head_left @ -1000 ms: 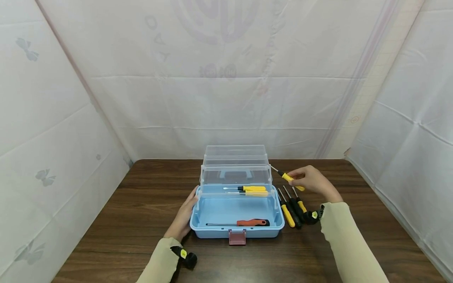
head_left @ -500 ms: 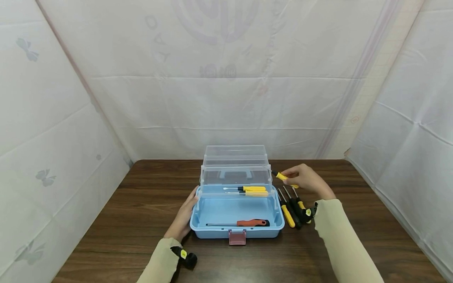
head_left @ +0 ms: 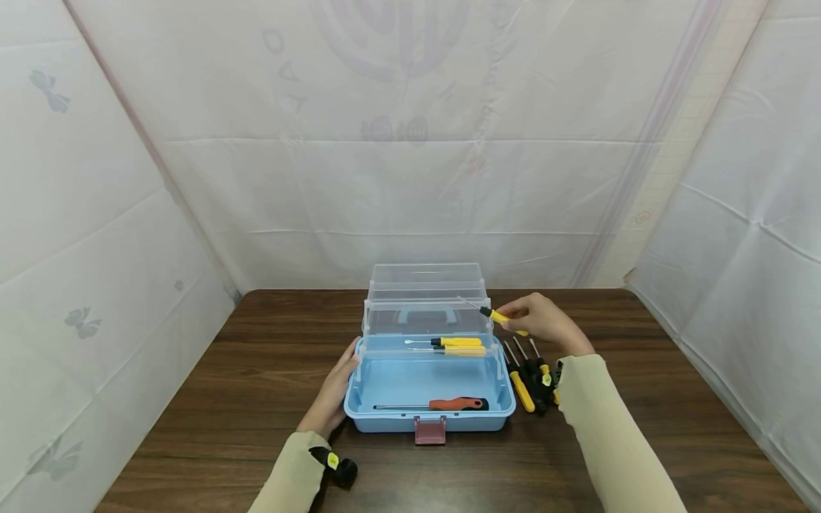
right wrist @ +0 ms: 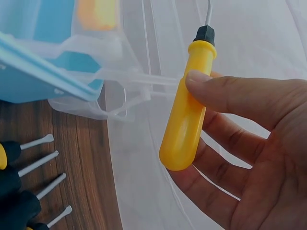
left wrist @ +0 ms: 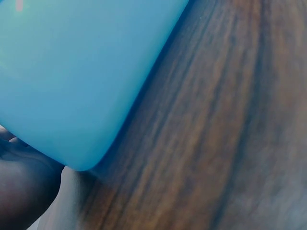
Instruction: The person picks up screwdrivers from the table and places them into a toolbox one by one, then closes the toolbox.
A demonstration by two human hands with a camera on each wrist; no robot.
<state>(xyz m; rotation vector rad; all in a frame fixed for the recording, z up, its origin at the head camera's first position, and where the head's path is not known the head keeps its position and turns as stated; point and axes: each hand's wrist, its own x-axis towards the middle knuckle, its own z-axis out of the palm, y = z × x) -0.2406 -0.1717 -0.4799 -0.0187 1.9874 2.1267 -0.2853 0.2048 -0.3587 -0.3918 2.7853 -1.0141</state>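
Observation:
In my right hand (head_left: 541, 320) a yellow-handled screwdriver (head_left: 503, 318) is pinched between thumb and fingers, above the table. Its shaft points up and left, over the right end of the clear tray (head_left: 423, 343). Up close in the right wrist view, the yellow handle (right wrist: 187, 115) has a black collar and lies between thumb and fingers. My left hand (head_left: 335, 388) rests along the left side of the blue toolbox (head_left: 385, 422), fingers against its wall. Two yellow-handled screwdrivers (head_left: 460, 342) lie in the tray. An orange-and-black screwdriver (head_left: 458, 404) lies on the box floor.
Several black and yellow screwdrivers (head_left: 521, 388) lie side by side just right of the box. Behind it stands the raised clear lid (head_left: 426, 281). A pink latch (head_left: 430, 430) hangs down in front. White sheeting (head_left: 410, 178) surrounds the dark wooden table (head_left: 256, 399).
My right hand has moved left with the yellow-handled screwdriver, from beside the toolbox to the tray's right end. The left hand and the box have stayed put.

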